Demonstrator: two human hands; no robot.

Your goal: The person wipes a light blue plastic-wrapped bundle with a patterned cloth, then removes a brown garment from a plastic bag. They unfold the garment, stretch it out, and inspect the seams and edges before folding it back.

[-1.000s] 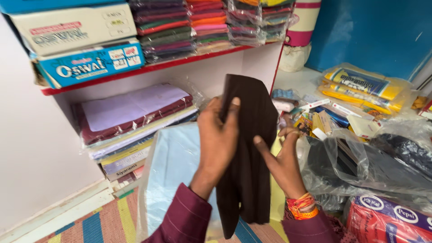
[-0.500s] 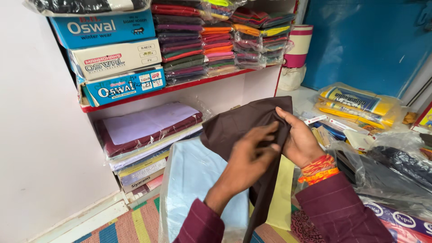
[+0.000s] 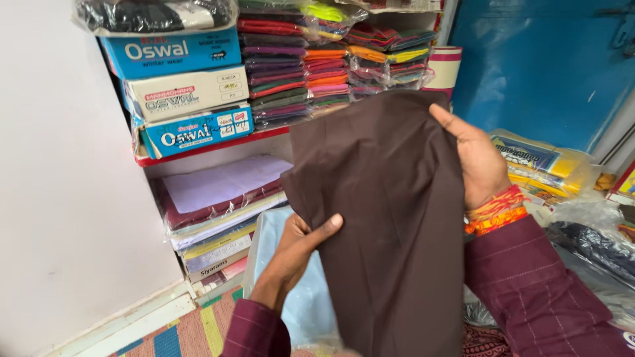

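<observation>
Item: dark brown cloth (image 3: pixel 383 218), held up and spread between two hands in front of stocked shelving.

Near: the left hand (image 3: pixel 297 248) grips the cloth's lower left edge, thumb laid over the front and fingers behind. The right hand (image 3: pixel 479 162), with red-orange thread bands at the wrist, is clenched on the upper right edge. A second ago the cloth hung as a narrow folded strip; it now shows a broad flat face, so it is being opened out rather than folded away. Behind it, low down, lies a pale blue packet (image 3: pixel 291 277). Further left: wrapped flat fabric packs (image 3: pixel 218 198) on the lower shelf. Far: printed cartons (image 3: pixel 185 89) and stacked coloured folded fabrics (image 3: pixel 311 66) above a red shelf edge (image 3: pixel 211 142); blue wall (image 3: pixel 542 66) far right.
</observation>
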